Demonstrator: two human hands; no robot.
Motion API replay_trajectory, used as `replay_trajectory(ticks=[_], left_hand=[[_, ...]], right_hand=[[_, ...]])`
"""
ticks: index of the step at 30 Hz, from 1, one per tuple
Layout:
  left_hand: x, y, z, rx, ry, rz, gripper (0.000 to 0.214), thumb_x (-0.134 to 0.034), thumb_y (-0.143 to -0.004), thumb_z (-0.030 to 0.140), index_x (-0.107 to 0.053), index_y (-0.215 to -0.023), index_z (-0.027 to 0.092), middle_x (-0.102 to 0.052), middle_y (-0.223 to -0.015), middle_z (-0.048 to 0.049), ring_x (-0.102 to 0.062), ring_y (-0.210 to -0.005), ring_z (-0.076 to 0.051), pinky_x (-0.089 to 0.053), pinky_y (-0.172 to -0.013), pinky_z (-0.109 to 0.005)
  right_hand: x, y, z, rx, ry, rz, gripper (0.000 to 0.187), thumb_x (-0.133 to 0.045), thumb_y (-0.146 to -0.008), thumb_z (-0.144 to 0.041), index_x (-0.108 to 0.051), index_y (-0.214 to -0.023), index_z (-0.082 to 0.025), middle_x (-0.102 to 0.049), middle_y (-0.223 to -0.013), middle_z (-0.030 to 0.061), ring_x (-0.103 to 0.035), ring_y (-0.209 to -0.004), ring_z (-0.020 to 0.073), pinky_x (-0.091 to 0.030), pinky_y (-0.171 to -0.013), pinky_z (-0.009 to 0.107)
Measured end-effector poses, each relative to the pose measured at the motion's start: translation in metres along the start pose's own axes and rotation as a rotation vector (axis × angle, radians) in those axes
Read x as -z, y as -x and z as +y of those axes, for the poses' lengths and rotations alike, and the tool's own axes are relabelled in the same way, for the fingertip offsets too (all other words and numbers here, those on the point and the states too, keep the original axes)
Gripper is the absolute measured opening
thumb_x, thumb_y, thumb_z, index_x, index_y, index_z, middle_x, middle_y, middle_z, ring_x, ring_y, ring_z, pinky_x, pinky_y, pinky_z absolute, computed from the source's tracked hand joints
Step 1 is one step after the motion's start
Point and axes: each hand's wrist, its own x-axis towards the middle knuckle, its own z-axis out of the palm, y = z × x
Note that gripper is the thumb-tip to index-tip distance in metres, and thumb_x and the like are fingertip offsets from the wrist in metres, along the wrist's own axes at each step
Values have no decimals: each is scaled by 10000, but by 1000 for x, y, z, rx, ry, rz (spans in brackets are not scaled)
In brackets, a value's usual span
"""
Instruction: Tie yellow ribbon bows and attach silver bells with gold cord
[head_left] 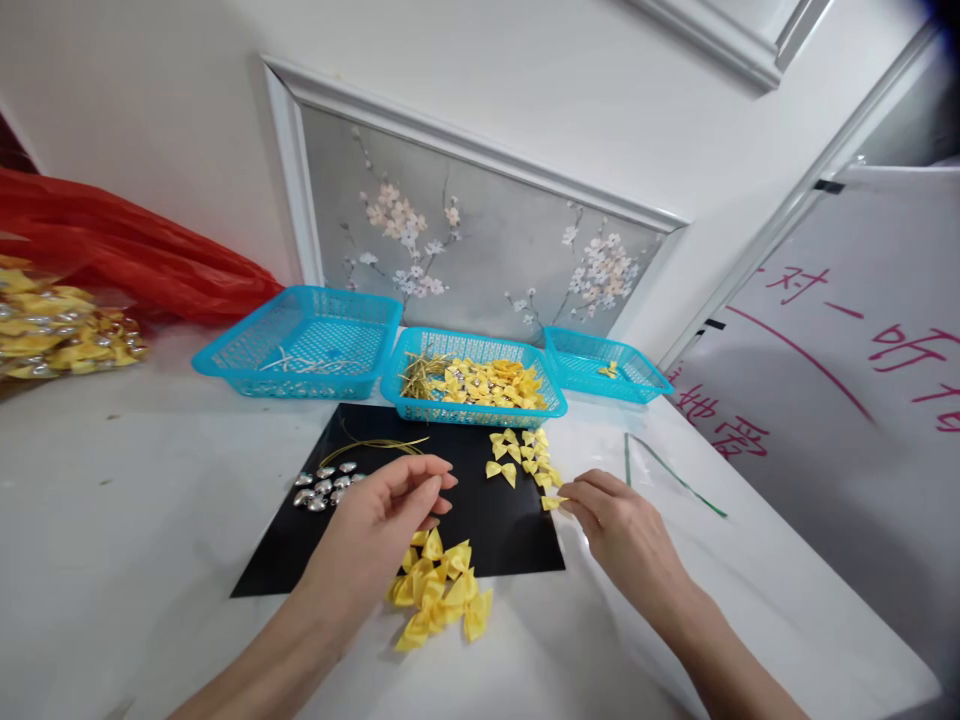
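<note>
The right hand (622,540) pinches a small yellow bow (551,503) at the black mat's (495,525) right edge, while the left hand (382,520), loosely curled and seemingly empty, hovers over the bow pile (439,595).

A small yellow bow (550,503) rests at the black mat's (495,525) right edge.

Yellow bows (439,592) on a black mat (495,520); turquoise lattice baskets (300,345); red plastic bag (127,255).
</note>
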Motion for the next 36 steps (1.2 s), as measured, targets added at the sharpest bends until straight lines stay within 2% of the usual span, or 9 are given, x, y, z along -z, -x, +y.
replay_trajectory(ticks=[2, 8, 12, 15, 17, 22, 25, 29, 36], left_hand=[[1, 0, 1, -12, 17, 13, 176, -599, -832, 365, -664, -928, 233, -694, -949, -15, -622, -794, -142, -516, -713, -237], [5, 3, 8, -61, 64, 57, 154, -627, -811, 343, -667, -901, 224, -685, -911, 1, -617, -773, -132, -510, -685, -220], [5, 5, 8, -58, 58, 30, 152, -608, -824, 337, -663, -916, 230, -687, -910, 10, -615, -774, -123, -503, -686, -210], [3, 4, 7, -58, 54, 16, 156, -597, -830, 334, -660, -929, 230, -689, -925, 8, -615, -781, -121, -500, -690, -211], [3, 4, 6, -65, 52, 15, 157, -594, -831, 332, -659, -925, 224, -691, -925, 4, -615, -782, -122, -497, -689, -211], [3, 4, 5, -58, 58, 1, 171, -583, -832, 334, -654, -929, 212, -694, -920, -6, -619, -769, -129, -499, -678, -222], [2, 4, 5, -41, 13, -43, 180, -582, -824, 330, -651, -934, 206, -695, -915, -15, -631, -772, -144, -502, -679, -242], [-3, 4, 4, -40, -77, -128, 203, -595, -797, 339, -646, -916, 183, -685, -826, -23, -644, -753, -172, -496, -644, -260], [-6, 2, 2, -92, -159, -124, 236, -571, -797, 365, -644, -929, 183, -688, -838, -41, -624, -749, -184, -492, -640, -279]], right_hand=[[7, 2, -7, -11, -84, -17, 252, -454, -921, -131, -687, -920, -227, -669, -926, 59, -634, -795, 204, -439, -681, 291], [10, 3, -38, 7, -421, -236, 252, -488, -876, -88, -683, -807, -233, -659, -753, -6, -600, -677, 142, -413, -606, 235], [2, -6, -60, 33, -534, -251, 191, -554, -854, -91, -688, -866, -227, -676, -828, -5, -615, -760, 135, -430, -684, 223], [-6, -16, -73, 112, -525, -298, 281, -527, -849, -52, -673, -993, -244, -649, -944, 24, -614, -846, 151, -435, -748, 243], [-12, -21, -78, 157, -508, -344, 305, -517, -837, -34, -670, -989, -250, -621, -973, 35, -604, -886, 163, -432, -773, 257], [-15, -26, -77, 161, -569, -342, 218, -547, -770, 23, -610, -744, -184, -583, -845, 7, -567, -801, 125, -408, -721, 215], [-7, -27, -73, 133, -602, -290, 194, -516, -810, -5, -553, -754, -188, -581, -774, -18, -537, -722, 108, -378, -650, 207], [1, -25, -70, 61, -521, -312, 132, -531, -834, -76, -565, -798, -199, -606, -757, -19, -546, -699, 123, -353, -623, 231], [-13, -21, -66, 48, -468, -426, 136, -612, -750, -60, -575, -713, -186, -617, -809, 6, -574, -778, 149, -361, -664, 239]])
